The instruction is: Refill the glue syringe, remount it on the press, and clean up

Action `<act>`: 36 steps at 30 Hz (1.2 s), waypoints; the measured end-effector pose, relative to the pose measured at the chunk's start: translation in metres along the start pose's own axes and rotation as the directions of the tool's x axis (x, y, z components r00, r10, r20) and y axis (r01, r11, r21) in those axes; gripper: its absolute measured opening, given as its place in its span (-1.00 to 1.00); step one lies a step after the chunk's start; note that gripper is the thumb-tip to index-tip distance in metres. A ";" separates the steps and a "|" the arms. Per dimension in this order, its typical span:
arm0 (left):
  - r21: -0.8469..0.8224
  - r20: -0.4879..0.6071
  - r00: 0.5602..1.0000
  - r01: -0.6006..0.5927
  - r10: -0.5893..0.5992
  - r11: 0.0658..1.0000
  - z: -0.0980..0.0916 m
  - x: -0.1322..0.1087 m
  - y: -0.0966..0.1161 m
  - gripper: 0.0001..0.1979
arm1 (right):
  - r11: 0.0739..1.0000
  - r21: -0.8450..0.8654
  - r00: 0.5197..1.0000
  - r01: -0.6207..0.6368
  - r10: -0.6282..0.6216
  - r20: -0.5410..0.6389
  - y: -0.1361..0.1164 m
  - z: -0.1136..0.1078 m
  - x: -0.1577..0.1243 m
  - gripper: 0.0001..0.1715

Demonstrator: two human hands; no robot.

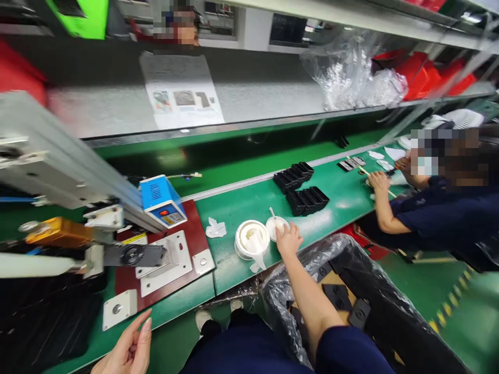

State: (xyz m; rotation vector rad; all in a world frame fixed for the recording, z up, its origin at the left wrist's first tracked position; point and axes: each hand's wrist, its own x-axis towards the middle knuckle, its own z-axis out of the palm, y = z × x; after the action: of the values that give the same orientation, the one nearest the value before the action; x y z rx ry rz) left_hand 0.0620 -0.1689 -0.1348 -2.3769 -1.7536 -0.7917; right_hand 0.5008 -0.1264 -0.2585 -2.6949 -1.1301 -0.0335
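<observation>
Desk point(241, 208): green, black parts point(307, 200) stacked already
Right hand point(289, 240): laid on white cup point(272, 228), fingers' grip can't be made out
Left hand point(130, 348): fingers spread, nothing held

I wear a dark navy short sleeve point(351, 350) on my right arm and matching navy trousers point(249, 348). My shoes point(202, 318) are white. My left hand point(128, 350) and right hand point(289, 240) are bare.
</observation>
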 end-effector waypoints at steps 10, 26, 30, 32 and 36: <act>-0.215 -0.418 0.896 0.061 -0.149 0.975 -0.037 0.063 -0.023 -0.82 | 0.672 0.412 0.680 0.615 -0.188 -0.709 -0.090 -0.114 0.043 -0.58; -0.591 -0.409 0.844 0.045 -0.347 0.805 -0.080 0.139 0.009 -0.59 | -0.385 0.040 -0.321 0.922 -0.818 -0.478 -0.350 -0.373 -0.096 -0.79; -0.662 -0.256 0.897 0.110 -0.361 0.741 -0.085 0.147 0.004 -0.58 | -0.009 0.158 0.047 0.987 -0.938 -0.343 -0.341 -0.341 -0.067 -0.81; -0.704 -0.185 0.921 0.120 -0.343 0.700 -0.085 0.151 -0.003 -0.56 | 0.183 0.250 0.234 0.951 -0.953 -0.193 -0.327 -0.316 -0.051 -0.82; -0.764 -0.138 0.942 0.095 -0.306 0.638 -0.080 0.156 -0.016 -0.57 | 0.386 0.422 0.421 0.820 -0.907 0.009 -0.301 -0.283 -0.038 -0.73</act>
State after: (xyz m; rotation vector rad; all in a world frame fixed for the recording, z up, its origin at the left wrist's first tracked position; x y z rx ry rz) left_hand 0.0523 -0.0568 0.0008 -2.2934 -1.8197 -2.1280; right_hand 0.2789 -0.0070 0.0718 -1.4938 -2.2673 0.3142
